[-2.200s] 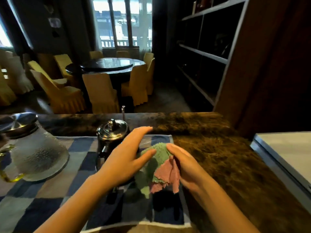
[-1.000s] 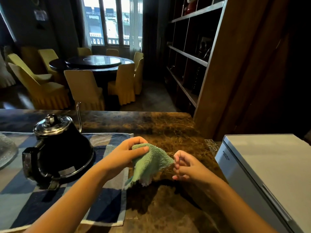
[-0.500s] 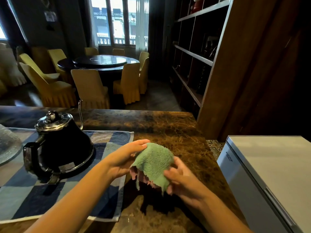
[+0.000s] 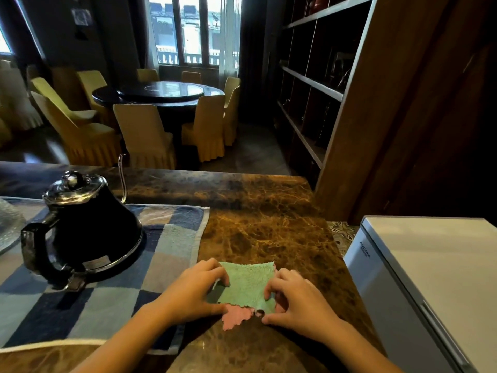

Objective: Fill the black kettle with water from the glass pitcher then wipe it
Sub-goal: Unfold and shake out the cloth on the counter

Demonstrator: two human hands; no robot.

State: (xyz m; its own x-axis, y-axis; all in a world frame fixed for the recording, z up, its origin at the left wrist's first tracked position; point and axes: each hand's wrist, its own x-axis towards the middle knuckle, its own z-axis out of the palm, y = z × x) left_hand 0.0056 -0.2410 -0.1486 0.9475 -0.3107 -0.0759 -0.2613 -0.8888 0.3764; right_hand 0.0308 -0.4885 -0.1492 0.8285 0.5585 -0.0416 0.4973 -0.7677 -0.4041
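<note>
1. Two hands hold one cloth [image 4: 246, 282] near the front of the counter [image 4: 269, 232]; the left hand [image 4: 192, 290] pinches its left edge with curled fingers, and the right hand [image 4: 300, 301] pinches its right edge the same way. The cloth lies spread between them, green side up, with a pink layer showing at the near edge.
2. One black kettle [image 4: 91, 232] stands upright on one checked towel [image 4: 172, 238], left of the cloth and apart from both hands; its shiny lid is on, its handle points near-left, and its thin spout rises on the far side.
3. One glass pitcher [image 4: 8, 224] shows only in part at the left edge of the view, just beside the kettle on the same towel; whether it holds water I cannot tell.
4. Between kettle and cloth lies the towel's pale right border; the left forearm crosses the towel's near right corner.
5. One white appliance [image 4: 430, 265] stands right of the counter, near the right hand but not touching it.
6. Beyond the counter stands one round table [image 4: 158, 94] ringed by chairs [image 4: 142, 130] in yellow covers — several, the dim corner forbids a sure count; tall shelving [image 4: 309, 82] rises on the right, and a window [image 4: 193, 28] glows behind the table.
</note>
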